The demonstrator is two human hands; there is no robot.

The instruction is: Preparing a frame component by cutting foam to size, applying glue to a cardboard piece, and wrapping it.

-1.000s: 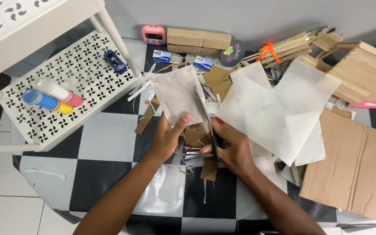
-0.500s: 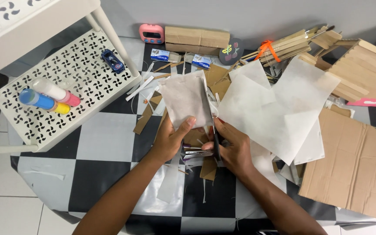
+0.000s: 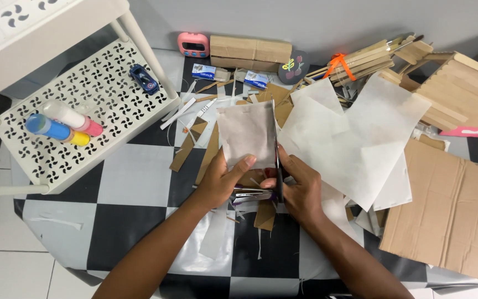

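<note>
The right hand is closed around the handles of the scissors, whose blades run up the right edge of a pale paper sheet; the left hand pinches that sheet's lower edge. The sheet is held above the checkered floor mat, near its middle. Cutting cleanly probably calls for holding the paper taut with the thumb clear of the blades.

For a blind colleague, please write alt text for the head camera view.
Two hands cut a pale sheet: the left hand holds the sheet up and the right hand works scissors along its right edge. Cardboard scraps litter the checkered floor, with a white shelf at left.
</note>
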